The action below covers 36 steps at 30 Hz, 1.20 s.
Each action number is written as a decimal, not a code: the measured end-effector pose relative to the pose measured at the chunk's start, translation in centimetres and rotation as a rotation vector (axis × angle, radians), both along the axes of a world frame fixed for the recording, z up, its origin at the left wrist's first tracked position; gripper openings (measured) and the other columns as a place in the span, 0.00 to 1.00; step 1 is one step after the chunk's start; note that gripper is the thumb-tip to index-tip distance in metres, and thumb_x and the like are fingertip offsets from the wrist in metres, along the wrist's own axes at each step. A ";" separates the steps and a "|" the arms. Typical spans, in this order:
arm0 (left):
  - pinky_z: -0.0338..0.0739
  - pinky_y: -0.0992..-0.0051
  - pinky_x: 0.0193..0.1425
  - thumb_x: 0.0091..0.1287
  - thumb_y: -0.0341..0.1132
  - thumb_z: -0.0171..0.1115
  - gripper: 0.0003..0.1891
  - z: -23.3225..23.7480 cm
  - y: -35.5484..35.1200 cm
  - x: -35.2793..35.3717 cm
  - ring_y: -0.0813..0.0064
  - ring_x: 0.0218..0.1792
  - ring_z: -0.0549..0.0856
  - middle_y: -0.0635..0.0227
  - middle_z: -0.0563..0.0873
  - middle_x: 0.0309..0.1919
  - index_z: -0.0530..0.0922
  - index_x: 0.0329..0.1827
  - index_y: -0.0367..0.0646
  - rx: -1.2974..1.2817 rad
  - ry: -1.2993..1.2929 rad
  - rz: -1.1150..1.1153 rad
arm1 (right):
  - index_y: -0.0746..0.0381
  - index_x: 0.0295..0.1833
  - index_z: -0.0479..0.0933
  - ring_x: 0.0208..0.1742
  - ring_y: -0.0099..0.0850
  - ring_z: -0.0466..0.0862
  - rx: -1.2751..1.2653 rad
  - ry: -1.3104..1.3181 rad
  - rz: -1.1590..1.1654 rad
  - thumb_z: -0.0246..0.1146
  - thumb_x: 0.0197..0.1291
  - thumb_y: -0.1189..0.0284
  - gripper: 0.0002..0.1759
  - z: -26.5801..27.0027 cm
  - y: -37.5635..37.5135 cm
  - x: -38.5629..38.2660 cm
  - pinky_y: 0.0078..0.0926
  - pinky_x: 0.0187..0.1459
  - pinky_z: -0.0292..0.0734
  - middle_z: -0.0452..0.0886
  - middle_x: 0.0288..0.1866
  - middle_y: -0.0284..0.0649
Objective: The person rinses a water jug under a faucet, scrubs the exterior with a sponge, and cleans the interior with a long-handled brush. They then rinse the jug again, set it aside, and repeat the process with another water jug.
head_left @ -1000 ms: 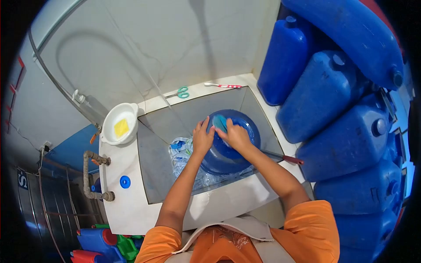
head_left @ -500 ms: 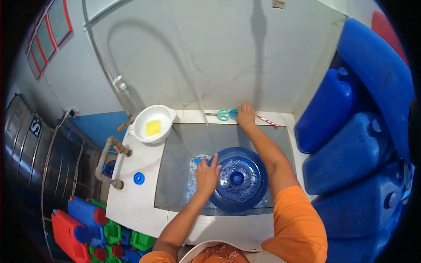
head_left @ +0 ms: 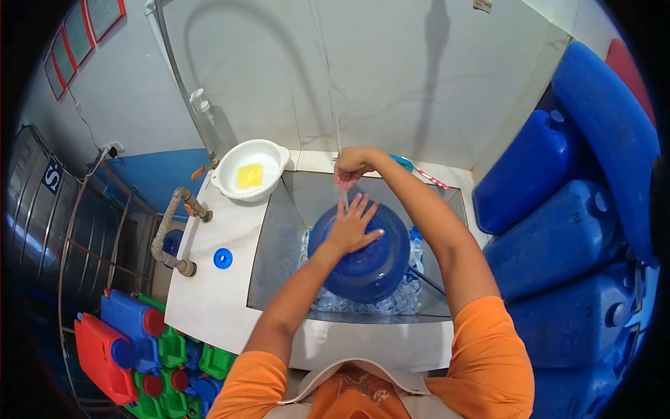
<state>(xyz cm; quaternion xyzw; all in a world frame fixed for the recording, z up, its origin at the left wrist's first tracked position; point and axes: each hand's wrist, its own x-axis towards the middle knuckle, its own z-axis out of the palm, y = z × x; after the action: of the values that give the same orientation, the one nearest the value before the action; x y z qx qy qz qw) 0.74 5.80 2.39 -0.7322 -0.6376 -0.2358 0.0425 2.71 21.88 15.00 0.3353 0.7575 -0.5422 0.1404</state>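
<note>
A round blue water jug (head_left: 377, 272) lies in the grey sink (head_left: 276, 272), with clear wet plastic or water around it. My left hand (head_left: 352, 230) rests on the jug, fingers spread and stretched toward the wall. Just beyond it, my right hand (head_left: 354, 166) is bent down with curled fingers beside the back rim. A thin pale line, a hose or a stream of water, comes down from above to these fingers, and a whitish streak runs on below them. What the right fingers hold is hard to make out.
On the left counter are a white basin (head_left: 227, 159) with a yellow sponge (head_left: 249, 176), a blue ring-shaped cap (head_left: 222, 258) and a pipe (head_left: 159, 230). A red-and-white striped handle (head_left: 433, 177) lies on the back ledge. Large blue containers (head_left: 551, 258) crowd the right side.
My right hand has left the back ledge and moved left to the thin pale line. My left hand has moved from the jug's left edge onto its surface. The jug has turned over or tilted.
</note>
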 end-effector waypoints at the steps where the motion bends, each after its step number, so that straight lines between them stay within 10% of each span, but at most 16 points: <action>1: 0.42 0.31 0.64 0.64 0.63 0.47 0.38 0.4 0.4 -0.6 0.45 0.70 0.56 0.48 0.60 0.69 0.59 0.72 0.50 -0.031 0.089 -0.082 | 0.74 0.40 0.77 0.37 0.35 0.85 0.011 0.019 0.015 0.55 0.52 0.80 0.11 0.2 0.0 -0.1 0.28 0.40 0.84 0.81 0.37 0.50; 5: 0.37 0.30 0.64 0.66 0.66 0.35 0.38 1.2 -0.8 2.4 0.43 0.72 0.50 0.48 0.57 0.71 0.54 0.74 0.54 -0.424 -0.019 0.441 | 0.73 0.39 0.78 0.37 0.36 0.84 -0.033 0.026 -0.001 0.56 0.51 0.80 0.10 0.1 0.0 0.0 0.28 0.40 0.84 0.82 0.37 0.49; 11: 0.32 0.34 0.68 0.67 0.66 0.35 0.35 0.2 0.9 -4.1 0.42 0.73 0.44 0.52 0.51 0.74 0.53 0.74 0.63 -0.381 0.083 -0.196 | 0.71 0.36 0.79 0.36 0.35 0.84 0.019 0.011 -0.018 0.57 0.52 0.81 0.08 0.6 -0.1 0.1 0.29 0.39 0.84 0.82 0.36 0.48; 18: 0.36 0.35 0.68 0.65 0.67 0.39 0.38 1.3 2.1 -0.7 0.45 0.73 0.45 0.62 0.50 0.75 0.57 0.73 0.56 -0.520 -0.119 0.420 | 0.70 0.35 0.81 0.32 0.33 0.85 0.097 -0.010 0.016 0.55 0.47 0.83 0.11 0.9 -0.2 0.0 0.27 0.34 0.83 0.83 0.33 0.46; 24: 0.45 0.37 0.68 0.62 0.70 0.42 0.41 -1.3 5.9 -5.5 0.38 0.71 0.50 0.61 0.52 0.74 0.59 0.73 0.55 -0.315 0.069 -0.320 | 0.70 0.36 0.81 0.29 0.34 0.85 0.190 -0.018 0.007 0.54 0.43 0.85 0.13 0.8 -0.7 -0.1 0.27 0.32 0.83 0.83 0.32 0.45; 26: 0.51 0.39 0.67 0.62 0.68 0.45 0.39 1.9 3.7 -3.5 0.38 0.70 0.53 0.58 0.57 0.72 0.60 0.72 0.54 -0.553 -0.108 0.399 | 0.69 0.33 0.80 0.30 0.32 0.83 0.111 0.067 0.039 0.56 0.47 0.81 0.09 0.1 -0.2 -0.1 0.28 0.34 0.83 0.82 0.30 0.44; 30: 0.55 0.44 0.68 0.61 0.67 0.48 0.41 1.9 3.1 -0.7 0.42 0.70 0.54 0.57 0.57 0.72 0.60 0.72 0.51 -0.628 -0.257 0.597 | 0.69 0.32 0.79 0.31 0.34 0.84 0.030 0.061 -0.044 0.54 0.48 0.82 0.09 -0.4 0.0 0.0 0.30 0.34 0.84 0.82 0.30 0.47; 36: 0.59 0.49 0.67 0.56 0.73 0.48 0.48 -1.0 5.6 -6.1 0.43 0.67 0.61 0.48 0.60 0.69 0.54 0.74 0.52 -0.282 -0.121 -0.201 | 0.70 0.32 0.78 0.30 0.35 0.84 0.016 0.100 -0.052 0.56 0.48 0.82 0.07 -0.2 -0.4 -0.1 0.29 0.33 0.84 0.81 0.29 0.46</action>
<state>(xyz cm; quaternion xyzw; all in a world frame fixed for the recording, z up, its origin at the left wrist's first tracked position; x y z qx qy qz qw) -5.39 11.43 1.43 -0.7755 -0.5891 -0.1907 -0.1228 2.62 21.51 14.77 0.3287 0.7588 -0.5557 0.0857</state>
